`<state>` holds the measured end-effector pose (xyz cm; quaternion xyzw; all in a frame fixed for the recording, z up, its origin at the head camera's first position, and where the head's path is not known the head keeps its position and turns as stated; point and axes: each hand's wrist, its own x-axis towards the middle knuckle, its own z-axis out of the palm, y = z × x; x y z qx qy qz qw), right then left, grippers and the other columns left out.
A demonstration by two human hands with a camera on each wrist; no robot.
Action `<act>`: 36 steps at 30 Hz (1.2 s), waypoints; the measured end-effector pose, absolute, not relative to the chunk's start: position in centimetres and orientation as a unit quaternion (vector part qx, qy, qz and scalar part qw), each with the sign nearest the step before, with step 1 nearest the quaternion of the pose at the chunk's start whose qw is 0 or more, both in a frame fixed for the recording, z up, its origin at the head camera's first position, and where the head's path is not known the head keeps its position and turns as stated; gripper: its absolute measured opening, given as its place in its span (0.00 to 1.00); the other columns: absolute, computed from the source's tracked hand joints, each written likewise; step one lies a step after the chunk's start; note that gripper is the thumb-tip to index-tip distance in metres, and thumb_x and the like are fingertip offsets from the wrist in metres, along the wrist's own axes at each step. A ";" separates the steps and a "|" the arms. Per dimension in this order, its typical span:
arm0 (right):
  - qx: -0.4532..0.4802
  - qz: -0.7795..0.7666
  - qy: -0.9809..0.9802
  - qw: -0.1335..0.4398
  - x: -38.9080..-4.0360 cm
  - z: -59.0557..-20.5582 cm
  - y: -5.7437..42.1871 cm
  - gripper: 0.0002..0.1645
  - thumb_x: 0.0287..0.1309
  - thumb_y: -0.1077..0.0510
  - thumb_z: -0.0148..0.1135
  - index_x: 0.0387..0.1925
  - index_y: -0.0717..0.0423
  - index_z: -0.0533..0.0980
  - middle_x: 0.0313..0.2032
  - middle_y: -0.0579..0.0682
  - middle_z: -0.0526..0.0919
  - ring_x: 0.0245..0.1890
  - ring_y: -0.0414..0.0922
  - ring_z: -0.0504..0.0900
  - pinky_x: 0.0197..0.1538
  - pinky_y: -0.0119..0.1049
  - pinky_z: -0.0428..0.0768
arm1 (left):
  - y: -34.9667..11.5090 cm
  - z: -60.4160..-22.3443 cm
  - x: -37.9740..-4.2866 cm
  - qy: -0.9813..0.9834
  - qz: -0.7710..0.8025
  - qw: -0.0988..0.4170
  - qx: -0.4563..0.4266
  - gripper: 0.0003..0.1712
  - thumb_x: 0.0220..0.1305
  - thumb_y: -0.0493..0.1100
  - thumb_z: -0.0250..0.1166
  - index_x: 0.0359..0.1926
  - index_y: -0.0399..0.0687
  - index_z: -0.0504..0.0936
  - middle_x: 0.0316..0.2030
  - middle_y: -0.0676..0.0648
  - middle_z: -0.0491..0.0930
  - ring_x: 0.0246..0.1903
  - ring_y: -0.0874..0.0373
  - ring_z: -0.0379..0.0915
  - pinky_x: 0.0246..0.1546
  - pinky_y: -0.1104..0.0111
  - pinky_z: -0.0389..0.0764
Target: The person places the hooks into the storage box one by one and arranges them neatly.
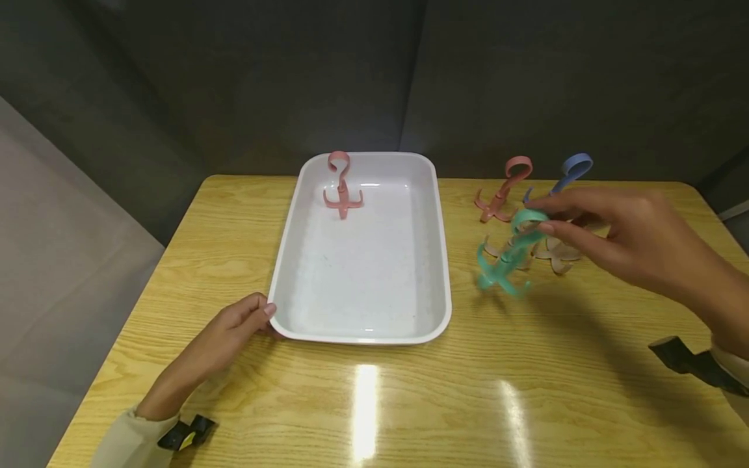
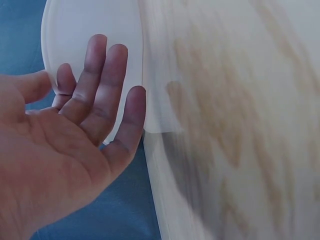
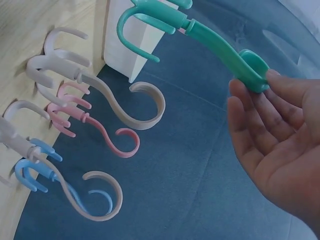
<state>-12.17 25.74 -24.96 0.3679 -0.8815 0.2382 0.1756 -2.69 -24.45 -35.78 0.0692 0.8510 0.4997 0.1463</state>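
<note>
My right hand (image 1: 643, 240) pinches a green rotating hanger hook (image 1: 506, 263) by its curled end, between thumb and fingertips. In the right wrist view the green hook (image 3: 215, 45) is held up off the table, its several prongs pointing away from the hand. On the table near it stand a pink hook (image 1: 500, 198), a blue hook (image 1: 577, 164) and two beige hooks (image 3: 145, 117), partly hidden by the hand and green hook in the head view. My left hand (image 1: 236, 328) grips the near left corner of a white tray (image 1: 368, 279), thumb on the rim. Inside the tray, another pink hook (image 1: 343, 198) stands at the far left.
The wooden table (image 1: 409, 403) carries the tray and hooks. A dark curtain (image 1: 304, 78) hangs behind its far edge. Pale fabric (image 1: 70, 260) is on the left.
</note>
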 end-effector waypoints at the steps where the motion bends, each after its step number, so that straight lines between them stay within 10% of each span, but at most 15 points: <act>1: 0.370 0.242 -0.879 0.177 -12.3 -24.9 25.7 0.18 0.57 0.69 0.75 0.48 0.55 0.87 0.38 0.46 0.90 0.38 0.16 0.78 0.38 0.16 0.76 | -24.5 -35.8 -2.7 0.851 0.500 0.147 0.069 0.20 0.85 0.48 0.49 0.39 0.36 0.72 0.40 0.44 0.81 0.45 0.49 0.84 0.48 0.60 0.81; 36: 0.323 0.298 -0.886 0.148 -17.6 -22.4 19.6 0.14 0.69 0.62 0.68 0.54 0.54 0.86 0.42 0.49 0.90 0.34 0.15 0.79 0.35 0.19 0.73 | -24.3 -35.4 -2.6 0.853 0.496 0.146 0.069 0.18 0.85 0.47 0.48 0.40 0.37 0.72 0.40 0.46 0.82 0.45 0.50 0.84 0.48 0.61 0.80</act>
